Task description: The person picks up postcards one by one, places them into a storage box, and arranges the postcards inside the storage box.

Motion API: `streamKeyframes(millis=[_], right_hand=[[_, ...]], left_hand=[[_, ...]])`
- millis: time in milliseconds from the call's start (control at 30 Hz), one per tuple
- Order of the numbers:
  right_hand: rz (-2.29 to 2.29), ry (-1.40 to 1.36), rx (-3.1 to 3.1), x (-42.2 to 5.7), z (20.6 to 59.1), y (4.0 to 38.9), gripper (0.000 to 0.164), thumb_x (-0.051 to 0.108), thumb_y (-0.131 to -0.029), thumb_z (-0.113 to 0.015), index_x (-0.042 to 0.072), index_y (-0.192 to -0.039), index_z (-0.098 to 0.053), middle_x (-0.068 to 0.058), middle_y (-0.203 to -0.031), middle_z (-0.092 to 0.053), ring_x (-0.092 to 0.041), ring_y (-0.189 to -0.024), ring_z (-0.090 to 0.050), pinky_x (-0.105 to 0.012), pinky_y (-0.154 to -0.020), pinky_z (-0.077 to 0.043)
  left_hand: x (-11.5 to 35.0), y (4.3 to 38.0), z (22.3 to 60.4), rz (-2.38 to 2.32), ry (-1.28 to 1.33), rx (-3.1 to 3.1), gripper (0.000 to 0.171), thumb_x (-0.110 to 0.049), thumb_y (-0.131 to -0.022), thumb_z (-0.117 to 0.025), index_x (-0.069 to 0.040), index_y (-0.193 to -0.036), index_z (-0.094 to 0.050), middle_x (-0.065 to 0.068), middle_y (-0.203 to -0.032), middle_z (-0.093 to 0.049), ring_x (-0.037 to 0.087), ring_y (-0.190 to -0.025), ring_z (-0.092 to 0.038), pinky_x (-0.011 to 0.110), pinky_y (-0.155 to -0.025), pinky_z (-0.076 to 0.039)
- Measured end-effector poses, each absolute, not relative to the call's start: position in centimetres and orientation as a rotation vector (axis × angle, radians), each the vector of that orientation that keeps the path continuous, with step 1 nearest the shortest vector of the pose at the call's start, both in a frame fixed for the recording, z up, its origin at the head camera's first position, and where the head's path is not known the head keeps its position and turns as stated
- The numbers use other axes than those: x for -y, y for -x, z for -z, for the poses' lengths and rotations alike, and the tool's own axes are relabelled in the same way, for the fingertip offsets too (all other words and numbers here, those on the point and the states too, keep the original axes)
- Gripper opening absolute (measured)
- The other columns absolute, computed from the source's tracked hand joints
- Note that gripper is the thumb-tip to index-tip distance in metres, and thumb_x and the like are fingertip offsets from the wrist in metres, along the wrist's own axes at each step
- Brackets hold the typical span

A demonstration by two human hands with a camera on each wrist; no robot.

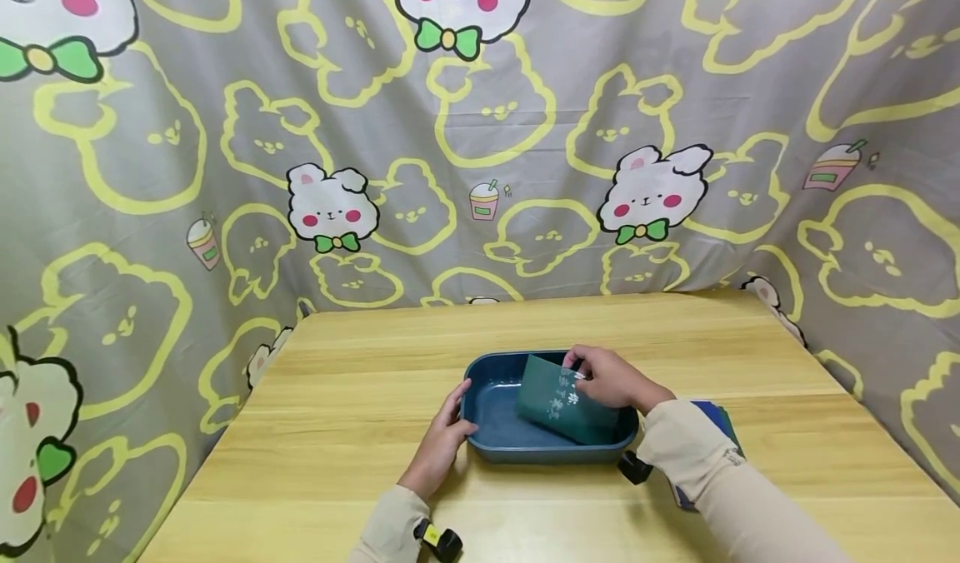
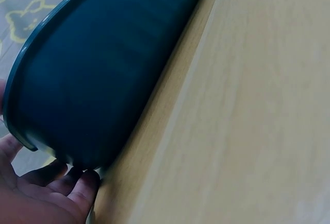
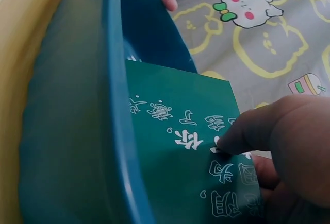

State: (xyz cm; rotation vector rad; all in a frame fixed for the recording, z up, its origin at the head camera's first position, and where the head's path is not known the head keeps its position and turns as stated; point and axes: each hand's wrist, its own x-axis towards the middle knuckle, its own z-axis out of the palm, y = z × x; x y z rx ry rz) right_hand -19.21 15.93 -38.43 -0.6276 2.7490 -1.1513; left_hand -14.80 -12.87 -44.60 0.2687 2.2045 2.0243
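A dark blue rectangular plastic basin (image 1: 540,455) with rounded corners stands on the table. My left hand (image 1: 442,442) holds its left end, thumb at the rim and fingers against the outer wall; the left wrist view shows those fingers (image 2: 85,188) low on the end wall. Inside the basin, a green card (image 1: 558,401) with white printed characters leans at a slant. My right hand (image 1: 607,377) pinches its upper right edge between thumb and fingers. In the right wrist view the card (image 3: 175,167) shows its printed face, its lower part hidden behind the basin wall.
Right of the basin, partly under my right sleeve (image 1: 697,455), lies a stack of blue and green flat items (image 1: 712,417). The wood-grain table (image 1: 360,380) reaches back to a grey patterned curtain (image 1: 480,238), which also hangs at both sides.
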Motion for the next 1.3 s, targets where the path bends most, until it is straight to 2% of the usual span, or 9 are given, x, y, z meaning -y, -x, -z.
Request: streamKeyframes(millis=[267, 500, 667, 767, 900, 1000, 1200, 1300], right_hand=[[0.992, 0.668, -2.773, -15.1, 38.3, 19.8, 0.02, -0.001, -0.084, -0.062, 0.011, -0.1, -0.06, -0.004, -0.08, -0.06, -0.017, -0.068, -0.053, -0.034, -0.061, -0.05], [0.825, 0.651, -2.813, -14.7, 39.2, 19.7, 0.032, -0.007, -0.078, -0.063, 0.015, -0.102, -0.061, -0.006, -0.088, -0.063, -0.018, -0.071, -0.054, -0.035, -0.061, -0.046], [0.788, 0.575, -2.798, -14.0, 39.8, 19.3, 0.044, -0.014, -0.074, -0.061, 0.014, -0.107, -0.061, -0.013, -0.106, -0.063, -0.025, -0.089, -0.059, -0.031, -0.056, -0.04], [0.791, 0.563, -2.8, -13.6, 39.9, 19.4, 0.048, -0.017, -0.073, -0.061, 0.013, -0.111, -0.061, -0.015, -0.111, -0.062, -0.028, -0.097, -0.059, -0.03, -0.054, -0.04], [0.757, 0.57, -2.831, -13.2, 39.7, 19.5, 0.052, -0.018, -0.071, -0.062, 0.012, -0.114, -0.061, -0.015, -0.11, -0.061, -0.026, -0.094, -0.057, -0.032, -0.063, -0.048], [0.713, 0.584, -2.854, -13.0, 39.5, 19.5, 0.054, -0.018, -0.07, -0.061, 0.012, -0.116, -0.06, -0.015, -0.11, -0.061, -0.025, -0.092, -0.056, -0.035, -0.069, -0.049], [0.661, 0.598, -2.878, -12.7, 39.6, 19.5, 0.056, -0.018, -0.071, -0.059, 0.011, -0.119, -0.059, -0.015, -0.115, -0.061, -0.028, -0.099, -0.057, -0.034, -0.068, -0.046], [0.675, 0.605, -2.875, -12.7, 39.7, 19.5, 0.056, -0.019, -0.071, -0.058, 0.009, -0.119, -0.059, -0.016, -0.115, -0.061, -0.028, -0.097, -0.057, -0.035, -0.068, -0.047]], left_hand=[[12.8, 15.4, 44.3, -2.011, -0.295, -2.206, 0.067, 0.001, -0.086, -0.047, -0.016, -0.148, -0.029, 0.021, -0.157, -0.012, 0.042, -0.14, -0.012, 0.061, -0.111, -0.022], [12.6, 15.2, 44.7, -2.014, -0.29, -2.179, 0.068, 0.0, -0.085, -0.049, -0.015, -0.148, -0.029, 0.022, -0.157, -0.012, 0.041, -0.14, -0.012, 0.061, -0.11, -0.024], [12.8, 14.8, 45.2, -2.008, -0.288, -2.185, 0.068, -0.001, -0.085, -0.05, -0.016, -0.148, -0.029, 0.023, -0.157, -0.012, 0.042, -0.14, -0.012, 0.061, -0.11, -0.024], [13.0, 14.7, 44.8, -2.016, -0.294, -2.19, 0.068, -0.001, -0.086, -0.049, -0.015, -0.148, -0.029, 0.024, -0.156, -0.013, 0.043, -0.139, -0.015, 0.061, -0.11, -0.025], [13.1, 15.0, 44.5, -2.028, -0.295, -2.187, 0.067, 0.0, -0.086, -0.048, -0.016, -0.148, -0.028, 0.025, -0.156, -0.015, 0.042, -0.139, -0.019, 0.06, -0.109, -0.027], [13.2, 15.1, 44.4, -2.031, -0.287, -2.185, 0.067, 0.0, -0.086, -0.048, -0.015, -0.149, -0.028, 0.025, -0.155, -0.015, 0.042, -0.138, -0.02, 0.06, -0.109, -0.028], [13.3, 15.0, 44.5, -2.038, -0.29, -2.181, 0.067, 0.001, -0.087, -0.047, -0.014, -0.149, -0.027, 0.026, -0.155, -0.015, 0.042, -0.138, -0.021, 0.06, -0.108, -0.029], [13.3, 15.1, 44.5, -2.032, -0.292, -2.179, 0.067, 0.002, -0.087, -0.047, -0.015, -0.149, -0.027, 0.026, -0.155, -0.015, 0.042, -0.138, -0.02, 0.06, -0.108, -0.028]])
